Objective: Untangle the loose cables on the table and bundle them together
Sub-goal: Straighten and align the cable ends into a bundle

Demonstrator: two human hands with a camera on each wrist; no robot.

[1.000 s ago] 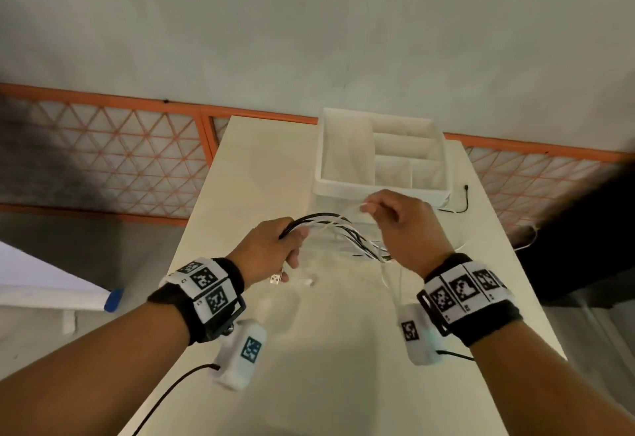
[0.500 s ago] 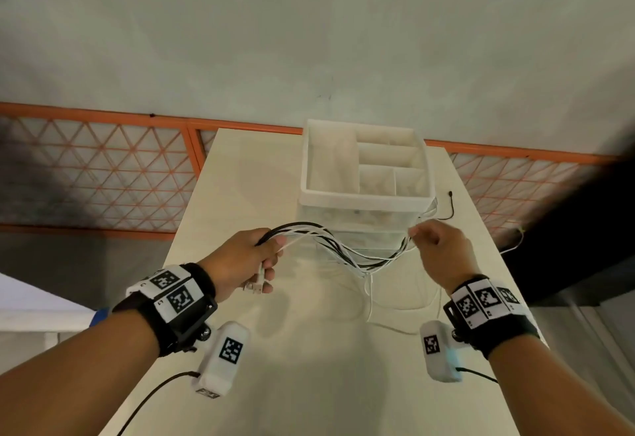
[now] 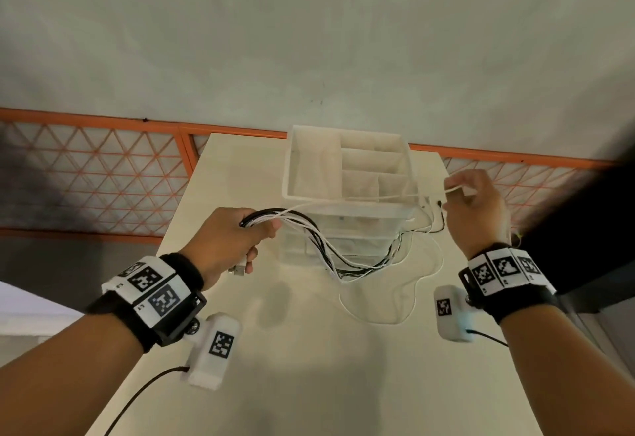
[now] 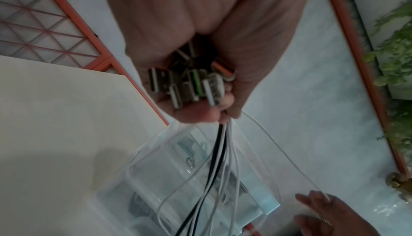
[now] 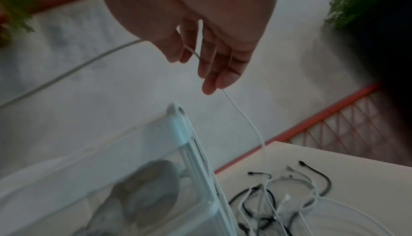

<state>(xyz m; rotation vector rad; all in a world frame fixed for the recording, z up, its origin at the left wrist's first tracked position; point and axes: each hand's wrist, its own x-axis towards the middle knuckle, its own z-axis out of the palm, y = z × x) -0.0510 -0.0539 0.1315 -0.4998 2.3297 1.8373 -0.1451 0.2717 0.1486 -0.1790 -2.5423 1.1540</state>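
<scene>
The left hand (image 3: 226,239), left of centre in the head view, is fisted round the plug ends of the cables (image 3: 319,246); the left wrist view shows the USB plugs (image 4: 189,86) stacked side by side in the palm, probably so all the cords start from one common end. From that fist the black and white strands sag in a shallow arc across the middle of the frame, in front of the clear drawer organizer (image 3: 347,174), with their far ends lying loose on the table (image 3: 309,367) at centre right. The right hand (image 3: 477,208), at the right of the frame, pinches a single white cable (image 3: 385,199) between thumb and fingertips, the other fingers relaxed. That strand runs nearly level, left to right, from fist to pinch, apparently held taut to draw it clear of the rest. Past the pinch it drops to the tabletop among the loose ends.
</scene>
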